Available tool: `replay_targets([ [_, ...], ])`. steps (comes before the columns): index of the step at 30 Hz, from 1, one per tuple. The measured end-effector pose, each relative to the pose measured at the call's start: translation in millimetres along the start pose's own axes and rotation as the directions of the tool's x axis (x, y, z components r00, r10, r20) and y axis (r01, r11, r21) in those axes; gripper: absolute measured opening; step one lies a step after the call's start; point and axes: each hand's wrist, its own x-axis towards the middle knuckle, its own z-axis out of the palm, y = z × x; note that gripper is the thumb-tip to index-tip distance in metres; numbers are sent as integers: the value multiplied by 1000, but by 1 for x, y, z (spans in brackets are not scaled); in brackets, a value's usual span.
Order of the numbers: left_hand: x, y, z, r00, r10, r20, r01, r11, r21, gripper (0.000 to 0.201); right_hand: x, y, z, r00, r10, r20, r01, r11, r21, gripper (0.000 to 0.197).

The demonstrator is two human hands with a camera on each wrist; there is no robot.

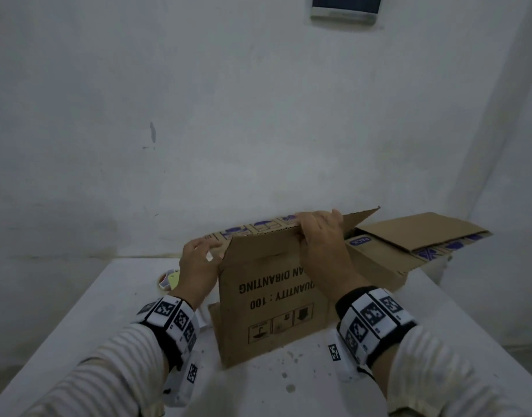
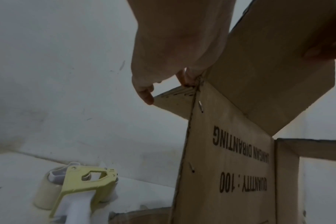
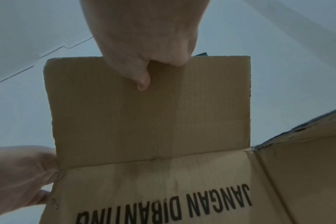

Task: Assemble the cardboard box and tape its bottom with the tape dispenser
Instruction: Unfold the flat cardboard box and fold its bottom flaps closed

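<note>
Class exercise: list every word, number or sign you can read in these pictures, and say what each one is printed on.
"JANGAN DIBANTING": upside down on the near panel of the cardboard box.
"QUANTITY : 100": upside down on the same panel, nearer the table.
"PACK": upside down on a purple label on the second box behind.
Three handling pictograms low on the near panel: their small captions are too blurred to read.
Purple prints on the far flap: unreadable.

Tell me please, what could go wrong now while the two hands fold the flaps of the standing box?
1. The cardboard box stands upside down, held only at its top; it might tip or shift.
2. The right hand pinches just the near flap, which could crease or tear.
3. The tape dispenser lies apart beside the left hand; letting go may reopen the flaps.
</note>
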Motion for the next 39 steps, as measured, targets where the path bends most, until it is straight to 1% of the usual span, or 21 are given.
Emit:
replay_targets([
  [1,-1,1,-1,998,39,44,-38,999,-7,26,-2,0,-1,1000,-2,1,2,1000,-1,20],
  [3,-5,7,-3,982,54,180,-40,996,-80,33,-7,1,-1,1000,10,-2,-10,1000,4,15],
  [4,-10,13,-7,970,43,240,-15,993,-116,40,-9,2,-1,1000,15,-6,-15,1000,-6,14],
  [6,-16,22,-11,940,-42,339,93,986,-137,39,-15,2,-1,1000,9,17,-9,999,-36,13],
  [9,-13,24,-16,909,-92,406,138,987,-86,39,-24,1,-1,996,-1,92,12,994,-112,13],
  [12,-7,24,-22,902,-138,410,175,983,-56,33,-35,1,0,984,-32,176,56,990,-133,23],
  [14,-4,26,-26,911,-113,396,125,992,-6,25,-44,0,3,954,-38,299,87,984,-153,36],
  [16,-1,24,-28,929,-66,365,36,995,89,33,-55,-5,8,881,-26,472,111,982,-153,54],
  [17,2,21,-28,936,-41,351,-8,990,139,38,-59,-8,11,826,-10,563,108,984,-141,59],
  [18,5,17,-27,938,-35,345,-34,981,192,40,-63,-9,15,763,3,646,96,988,-118,62],
  [21,6,7,-24,938,-33,344,-83,945,316,44,-73,-9,29,506,72,860,4,996,-85,64],
  [22,5,5,-21,937,-29,348,-91,942,324,43,-73,-8,34,464,103,880,-36,995,-97,67],
  [23,3,4,-19,936,-23,351,-99,941,325,41,-71,-7,38,471,133,872,-84,991,-105,70],
  [25,1,3,-14,938,0,346,-123,935,332,41,-60,-7,45,557,202,806,-191,975,-112,70],
  [27,-2,3,-12,942,13,335,-133,932,337,41,-45,-6,50,648,243,722,-226,966,-123,70],
  [28,-3,3,-12,943,18,333,-138,930,341,41,-39,-4,54,670,250,699,-223,966,-132,71],
  [31,-6,4,-9,951,24,309,-150,909,389,39,-31,-4,67,645,265,717,-235,961,-144,70],
  [34,-12,12,2,972,95,214,-208,767,606,30,-31,-5,74,654,276,705,-252,957,-141,69],
  [35,-15,16,8,966,149,211,-254,699,668,30,-32,-6,75,663,275,696,-250,958,-141,69],
  [37,-22,23,25,925,276,262,-378,591,712,34,-34,-5,73,668,274,692,-255,958,-133,69],
  [39,-27,31,44,892,341,296,-443,533,720,34,-36,-2,69,661,267,701,-261,958,-119,68],
])
